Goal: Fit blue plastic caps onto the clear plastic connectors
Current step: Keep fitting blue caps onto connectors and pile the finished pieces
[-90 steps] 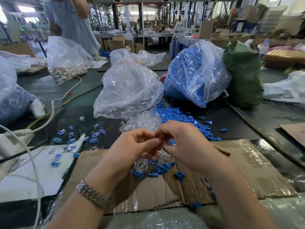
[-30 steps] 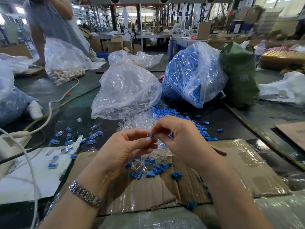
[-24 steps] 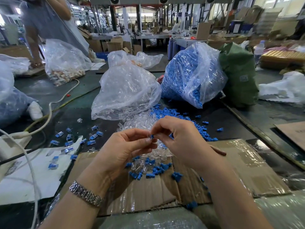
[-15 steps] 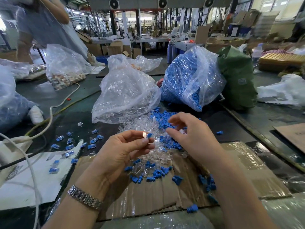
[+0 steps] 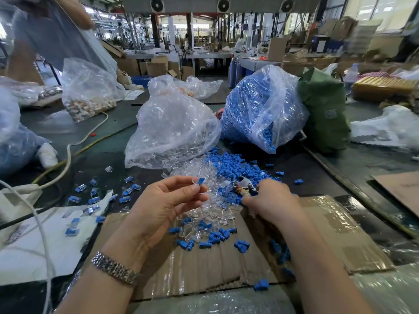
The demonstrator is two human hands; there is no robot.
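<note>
The left hand [image 5: 165, 205] is raised palm-up above the cardboard sheet [image 5: 226, 268] and pinches a capped connector [image 5: 196, 181], clear body with blue cap, between thumb and fingertips. The right hand [image 5: 269, 200] is lowered, fingers curled down into the loose pile of blue caps [image 5: 229, 164]; whether it grasps anything cannot be determined. A small metal tool [image 5: 243, 185] lies in the pile just beside the right fingers. The pile of clear connectors [image 5: 192, 171] lies between the hands and spills onto the cardboard, mixed with blue caps. Behind the piles, a clear bag of connectors [image 5: 172, 130] and a bag of blue caps [image 5: 260, 109] stand side by side, touching; a green sack [image 5: 324, 109] leans against the blue bag. Finished capped pieces [image 5: 127, 191] are scattered to the left on the dark table [image 5: 68, 132] and on a white sheet [image 5: 34, 245]. A white cable [image 5: 68, 155] crosses the left side. A further bag [image 5: 86, 89] stands far left.
</note>
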